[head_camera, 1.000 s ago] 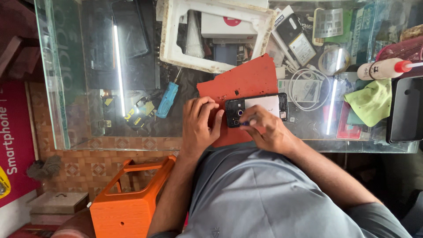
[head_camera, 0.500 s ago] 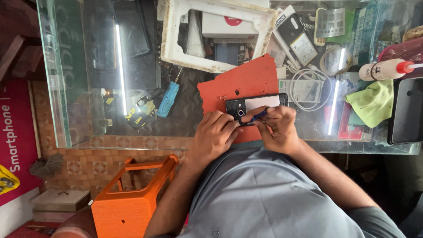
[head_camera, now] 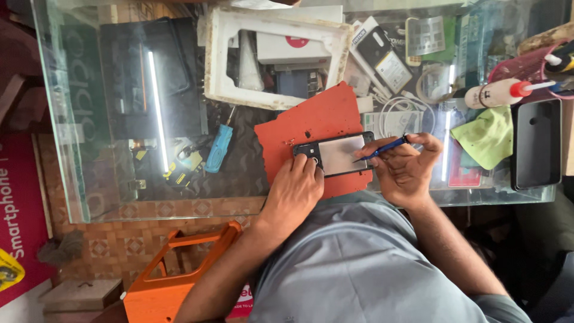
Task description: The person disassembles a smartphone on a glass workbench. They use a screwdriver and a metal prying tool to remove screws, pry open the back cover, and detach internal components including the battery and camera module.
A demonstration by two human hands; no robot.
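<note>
A dark phone point(head_camera: 341, 154) with a pale grey back lies flat on an orange mat point(head_camera: 305, 122) on the glass table. My left hand point(head_camera: 294, 192) rests on the phone's left end, fingertips pressing beside the camera ring. My right hand point(head_camera: 408, 170) sits at the phone's right end and pinches a thin blue-handled tool point(head_camera: 382, 147). The tool's tip points left over the phone's right part. Whether the tip touches the phone I cannot tell.
A blue-handled screwdriver point(head_camera: 218, 148) lies left of the mat. Behind it stands a white foam tray point(head_camera: 222, 57) with boxes. To the right are a coiled white cable point(head_camera: 399, 112), a green cloth point(head_camera: 487, 136), a white bottle with a red nozzle point(head_camera: 495, 93) and a black phone cover point(head_camera: 536, 143). An orange stool point(head_camera: 173, 269) stands below the table edge.
My right hand has drawn back to the right with the blue tool, uncovering the phone's back. My left hand has slid down to the phone's left end.
</note>
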